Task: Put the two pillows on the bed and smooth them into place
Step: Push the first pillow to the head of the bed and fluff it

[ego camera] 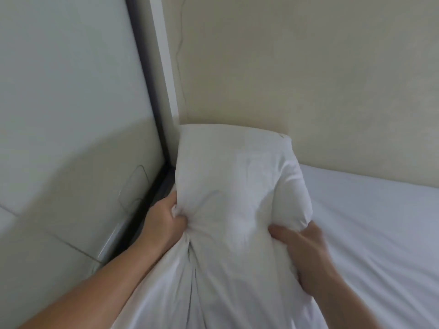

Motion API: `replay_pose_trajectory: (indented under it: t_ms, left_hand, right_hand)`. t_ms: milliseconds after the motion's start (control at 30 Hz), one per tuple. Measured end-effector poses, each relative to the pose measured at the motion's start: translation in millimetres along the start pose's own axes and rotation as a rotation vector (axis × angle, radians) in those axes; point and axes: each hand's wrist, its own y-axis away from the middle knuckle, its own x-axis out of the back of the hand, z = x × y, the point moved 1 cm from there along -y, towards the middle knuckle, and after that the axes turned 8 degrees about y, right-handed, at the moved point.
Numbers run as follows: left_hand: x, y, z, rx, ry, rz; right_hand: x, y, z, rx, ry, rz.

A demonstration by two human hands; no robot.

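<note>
A white pillow [237,176] stands on end at the head corner of the bed [370,229], its top leaning toward the beige wall. My left hand [166,222] grips a bunched fold of the pillow's left side. My right hand [304,252] clasps its lower right side, thumb pressed into the fabric. The pillow's lower part runs down toward me between my arms. Only one pillow is in view.
A beige wall [308,79] rises behind the bed. On the left a pale panel [71,103] with a dark vertical frame [152,91] stands close beside the bed, leaving a narrow dark gap. The white sheet stretches away to the right.
</note>
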Motion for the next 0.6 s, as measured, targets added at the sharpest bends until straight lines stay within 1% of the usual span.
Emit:
replay_pose_trajectory:
  t_ms: [33,100,133,167,200,233,300,333,367,433,500,533,567,600]
  left_hand:
    - [-1,11,-24,0.14,-0.083,-0.064]
    - [1,35,-68,0.434,-0.299,-0.207]
    - [3,40,-82,0.548,-0.334,-0.208]
    - [4,40,-88,0.61,-0.318,-0.176]
    - [4,35,-89,0.63,-0.276,-0.123]
    - [1,27,-88,0.628,-0.239,-0.084]
    - [-16,14,-87,0.624,-0.202,-0.091]
    - [-29,10,-91,0.644,-0.183,-0.104]
    - [-44,8,-96,0.654,-0.161,-0.108]
    - [-64,7,-101,0.598,-0.137,-0.037]
    - [-65,-2,-101,0.469,-0.07,0.11]
    - [-60,-5,-98,0.41,-0.077,0.155]
    - [-53,-7,-95,0.363,-0.147,0.17]
    - [-45,-8,-93,0.357,-0.256,0.158]
  right_hand:
    - [5,2,13,-0.051,0.175,-0.053]
    - [11,11,41,-0.148,0.607,-0.16]
    - [18,10,54,-0.196,0.745,-0.158]
    - [24,5,63,-0.233,0.782,-0.109]
    - [28,-3,67,-0.257,0.733,-0.053]
    - [28,-13,68,-0.273,0.634,-0.025]
    - [13,-30,71,-0.277,0.395,-0.038]
    - [1,-35,71,-0.266,0.315,-0.054]
    - [-11,-39,75,-0.246,0.287,-0.053]
    - [-35,-42,81,-0.211,0.291,-0.027]
    - [-47,-36,82,-0.18,0.3,-0.02]
    - [-48,-31,82,-0.183,0.307,-0.037]
    - [-46,-27,81,-0.196,0.325,-0.055]
    - [-42,-24,81,-0.211,0.403,-0.079]
